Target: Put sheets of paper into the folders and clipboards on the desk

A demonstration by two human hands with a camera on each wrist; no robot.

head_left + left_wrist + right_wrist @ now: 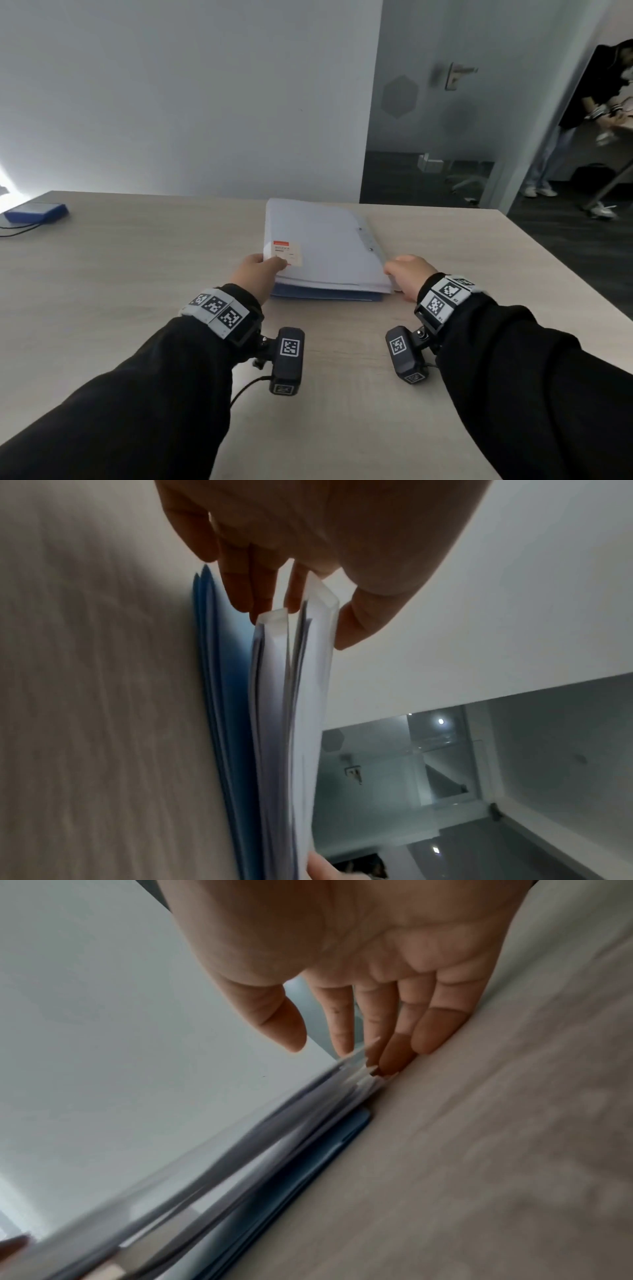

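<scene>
Your left hand (257,274) pinches the near left corner of the translucent folders (322,246) stacked on a blue folder (325,295) at mid-desk (137,274), thumb on top and fingers tucked between the layers; your right hand (407,274) has straight fingers wedged under the near right corner. The grip catches only some layers, so a lift would likely fan the slippery stack apart and spill loose sheets. A blue device (36,211) sits well apart at far left; nothing obstructs you.

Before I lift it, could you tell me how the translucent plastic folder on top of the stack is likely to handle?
The translucent plastic folder probably flexes: its cover bows near the left hand. It may slide on the blue folder beneath. Loose sheets fan at its edge, so they could slip out.
</scene>
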